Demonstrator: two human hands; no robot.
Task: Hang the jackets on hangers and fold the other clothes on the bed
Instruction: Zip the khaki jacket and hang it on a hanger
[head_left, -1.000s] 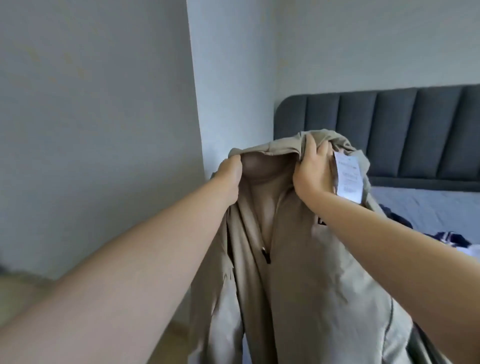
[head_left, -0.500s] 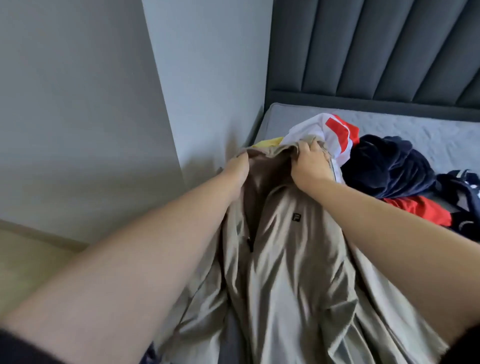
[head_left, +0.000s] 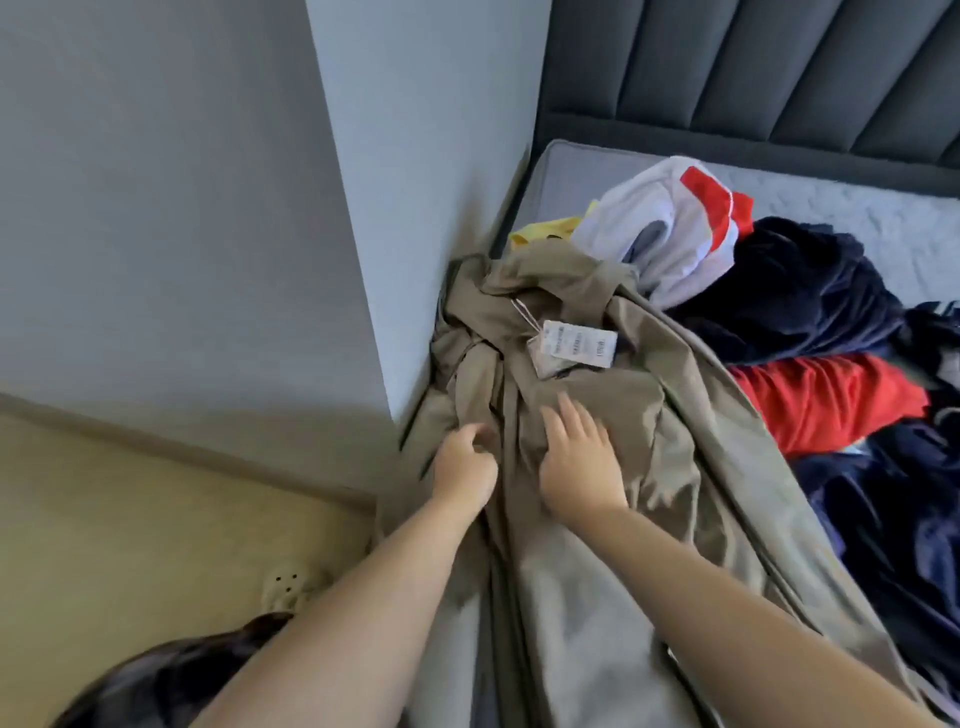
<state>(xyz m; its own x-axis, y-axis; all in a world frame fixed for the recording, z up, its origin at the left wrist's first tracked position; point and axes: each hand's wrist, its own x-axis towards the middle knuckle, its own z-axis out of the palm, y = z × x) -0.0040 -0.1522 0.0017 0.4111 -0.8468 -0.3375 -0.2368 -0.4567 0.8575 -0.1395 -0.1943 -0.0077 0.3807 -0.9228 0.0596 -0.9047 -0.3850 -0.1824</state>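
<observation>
A beige jacket (head_left: 649, 519) lies spread lengthwise on the bed (head_left: 831, 202), collar toward the headboard, with a white paper tag (head_left: 574, 345) on its chest. My left hand (head_left: 462, 462) has its fingers curled into a fold of the jacket's front near the bed's left edge. My right hand (head_left: 576, 457) rests flat on the jacket just to the right of it, fingers straight. No hanger is in view.
Past the collar sits a pile: a white and red garment (head_left: 670, 223), a yellow one (head_left: 545, 231), a navy one (head_left: 795, 291), a red one (head_left: 826, 400). A wall corner (head_left: 415, 156) adjoins the bed's left side. A slipper (head_left: 288, 587) is on the floor.
The jacket has gone from held up by its collar to lying on the bed. Both hands let go of the collar and moved down onto its chest.
</observation>
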